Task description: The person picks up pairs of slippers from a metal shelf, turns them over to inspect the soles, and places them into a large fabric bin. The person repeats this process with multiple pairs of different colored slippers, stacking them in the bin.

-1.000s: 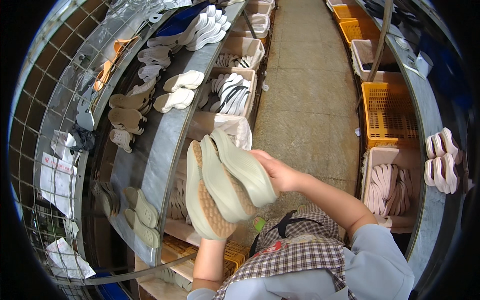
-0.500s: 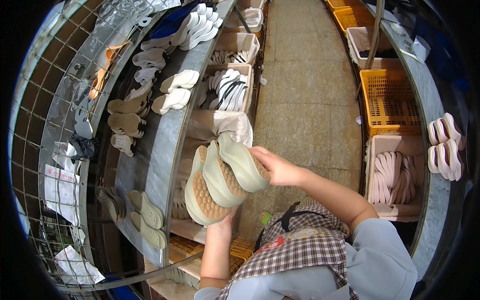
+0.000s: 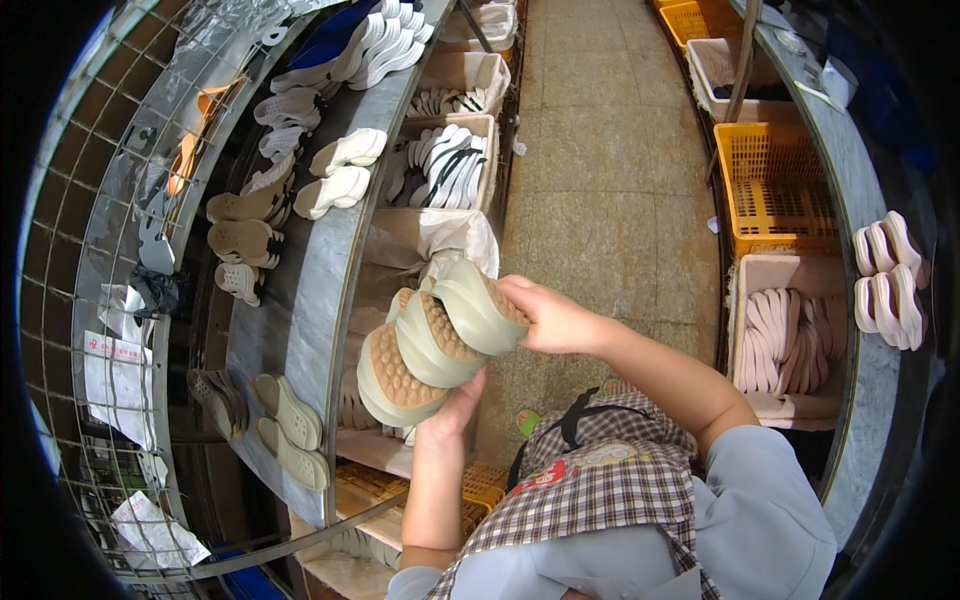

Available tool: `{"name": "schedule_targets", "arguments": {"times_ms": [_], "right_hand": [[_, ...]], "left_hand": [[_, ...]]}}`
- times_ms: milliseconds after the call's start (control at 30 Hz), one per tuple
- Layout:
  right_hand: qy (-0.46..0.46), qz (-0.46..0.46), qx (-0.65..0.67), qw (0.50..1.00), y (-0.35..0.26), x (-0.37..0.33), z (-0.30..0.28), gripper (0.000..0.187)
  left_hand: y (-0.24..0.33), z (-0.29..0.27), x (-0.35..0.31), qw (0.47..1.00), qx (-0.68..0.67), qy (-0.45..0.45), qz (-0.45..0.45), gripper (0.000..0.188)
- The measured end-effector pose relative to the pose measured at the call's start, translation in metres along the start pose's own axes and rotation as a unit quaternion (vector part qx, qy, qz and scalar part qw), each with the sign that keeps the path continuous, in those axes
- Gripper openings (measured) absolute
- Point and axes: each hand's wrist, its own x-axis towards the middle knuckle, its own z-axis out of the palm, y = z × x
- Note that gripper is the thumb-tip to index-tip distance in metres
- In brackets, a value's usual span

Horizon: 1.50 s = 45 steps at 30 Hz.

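Note:
Several pale grey-green shoe soles [image 3: 440,345] with tan, bumpy undersides are held overlapping in a tilted stack over the aisle side of the left bench. My left hand [image 3: 453,408] grips the stack from below, its fingers mostly hidden behind the lowest sole. At the right end, my right hand [image 3: 548,314] is closed around the sole nearest it, and that sole covers part of the fingers. A pair of similar grey-green soles [image 3: 290,425] with small holes lies on the bench to the left.
A grey bench [image 3: 295,330] on the left carries white and beige soles. Lined crates beside it hold white soles [image 3: 455,165]. On the right stand a yellow crate [image 3: 745,240], a bin of pinkish soles [image 3: 772,340] and another bench. Wire mesh [image 3: 75,270] lines the far left.
The stack has turned a little, showing more of the bumpy undersides, and sits slightly further left. Both hands keep their hold. The surroundings have shifted slightly up and left in view.

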Motion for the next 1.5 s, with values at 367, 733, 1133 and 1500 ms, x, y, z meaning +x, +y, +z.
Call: {"name": "schedule_targets", "arguments": {"times_ms": [367,733,1133,1500], "right_hand": [[0.044,-0.065,0.202,0.976,-0.02,-0.002,-0.002,0.065],[0.064,-0.056,0.199,0.976,-0.082,-0.009,-0.008,0.059],[0.062,-0.039,0.257,0.964,-0.088,-0.005,-0.002,0.059],[0.068,-0.023,0.268,0.961,-0.092,-0.005,-0.006,0.055]], "left_hand": [[-0.005,0.014,-0.002,0.971,-0.205,-0.032,-0.12,0.049],[-0.012,0.034,-0.023,0.985,-0.161,-0.054,-0.02,0.045],[-0.015,0.041,-0.032,0.994,-0.097,-0.045,0.024,0.041],[-0.015,0.039,-0.036,0.995,-0.08,-0.051,0.04,0.04]]}}
